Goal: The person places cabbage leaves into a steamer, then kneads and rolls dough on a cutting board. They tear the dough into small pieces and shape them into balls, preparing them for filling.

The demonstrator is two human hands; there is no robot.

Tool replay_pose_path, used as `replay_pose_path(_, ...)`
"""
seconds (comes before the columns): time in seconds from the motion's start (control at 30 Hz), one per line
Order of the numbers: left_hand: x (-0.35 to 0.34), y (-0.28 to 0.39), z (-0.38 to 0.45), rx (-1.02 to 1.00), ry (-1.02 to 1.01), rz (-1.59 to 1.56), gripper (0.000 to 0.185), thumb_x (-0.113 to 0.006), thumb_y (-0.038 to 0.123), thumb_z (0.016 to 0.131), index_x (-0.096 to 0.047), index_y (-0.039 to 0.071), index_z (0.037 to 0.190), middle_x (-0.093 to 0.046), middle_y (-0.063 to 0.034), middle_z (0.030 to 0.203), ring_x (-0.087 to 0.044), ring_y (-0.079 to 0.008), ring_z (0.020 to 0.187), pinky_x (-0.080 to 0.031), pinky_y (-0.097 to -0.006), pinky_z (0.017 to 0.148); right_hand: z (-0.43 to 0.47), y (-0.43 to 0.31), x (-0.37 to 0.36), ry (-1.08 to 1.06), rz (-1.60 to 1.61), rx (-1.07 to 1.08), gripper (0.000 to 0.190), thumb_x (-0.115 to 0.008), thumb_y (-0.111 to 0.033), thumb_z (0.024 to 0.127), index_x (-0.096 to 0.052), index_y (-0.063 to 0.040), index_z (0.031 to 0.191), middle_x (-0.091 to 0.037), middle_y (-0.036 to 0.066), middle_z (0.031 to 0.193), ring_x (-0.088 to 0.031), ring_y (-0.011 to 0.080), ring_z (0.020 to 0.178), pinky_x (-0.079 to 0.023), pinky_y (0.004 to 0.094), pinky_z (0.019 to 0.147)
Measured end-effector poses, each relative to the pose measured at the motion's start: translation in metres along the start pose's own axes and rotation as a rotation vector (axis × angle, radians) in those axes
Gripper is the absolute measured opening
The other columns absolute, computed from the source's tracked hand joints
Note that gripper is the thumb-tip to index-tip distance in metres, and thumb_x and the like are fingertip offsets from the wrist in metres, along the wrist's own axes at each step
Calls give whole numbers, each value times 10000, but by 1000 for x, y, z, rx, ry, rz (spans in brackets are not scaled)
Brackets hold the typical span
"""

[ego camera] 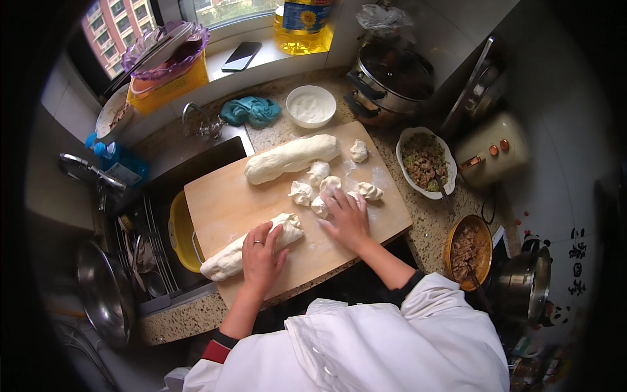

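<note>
My left hand (263,255), with a ring on one finger, rests over a log of dough (228,259) near the front of the wooden board (220,196). Its fingers lie along the dough's torn right end. My right hand (349,215) is spread over a cluster of floury dough pieces, its fingertips touching some and partly hiding them. One dough piece (300,193) lies left of those fingers, another (370,191) to their right. A thicker dough log (293,158) lies across the back of the board, with a lone dough piece (358,151) at its right.
Behind the board are a white bowl of flour (311,105), a teal cloth (251,110) and a lidded steamer pot (387,83). At right stand a white bowl of filling (425,159) and a yellow bowl of meat (469,250). The board overlaps the sink (215,154) at left.
</note>
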State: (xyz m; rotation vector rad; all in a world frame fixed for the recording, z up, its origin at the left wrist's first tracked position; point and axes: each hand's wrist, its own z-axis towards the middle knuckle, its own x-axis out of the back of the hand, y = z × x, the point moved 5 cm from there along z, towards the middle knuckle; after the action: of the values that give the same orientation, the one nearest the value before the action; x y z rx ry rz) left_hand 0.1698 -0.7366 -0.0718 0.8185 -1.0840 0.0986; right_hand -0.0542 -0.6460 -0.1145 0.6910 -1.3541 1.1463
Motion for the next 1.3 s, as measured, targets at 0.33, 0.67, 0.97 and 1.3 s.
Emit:
replay_pose_path(0.33, -3, 1, -2, -9, 24, 55, 670, -783, 102, 717, -533, 120, 1339, -520, -127, 1353, -483, -353, 1253, -380, -483, 1057, 70, 8, -3, 172, -91, -63, 564, -648, -514, 875, -555, -230, 1354, -371, 129, 1490, -300, 392, 1399, -204, 640, 1111)
replay_pose_path(0.67, -2, 2, -2, -9, 22, 48, 667, -777, 96, 712, -537, 128, 1334, -520, -125, 1346, -494, -351, 1241, -384, -484, 1051, 26, 51, 39, 295, -55, 119, 372, -712, -442, 799, -569, -153, 984, -481, 109, 1235, -435, 304, 1234, -286, 535, 1052)
replay_pose_path(0.97, -5, 1, 0, -2, 28, 70, 672, -767, 105, 719, -528, 135, 1347, -520, -116, 1348, -495, -343, 1240, -377, -489, 1058, 42, -29, -3, 57, -20, 168, 492, -676, -449, 831, -607, -187, 1241, -454, 118, 1368, -392, 338, 1332, -373, 582, 1019)
replay_pose_path(1.3, -5, 2, -2, 1, 44, 76, 661, -778, 116, 717, -540, 127, 1334, -532, -118, 1337, -496, -347, 1242, -371, -490, 1067, 59, 22, 13, 318, -148, 42, 436, -651, -410, 874, -586, -200, 1250, -464, 122, 1426, -452, 291, 1308, -249, 591, 1123)
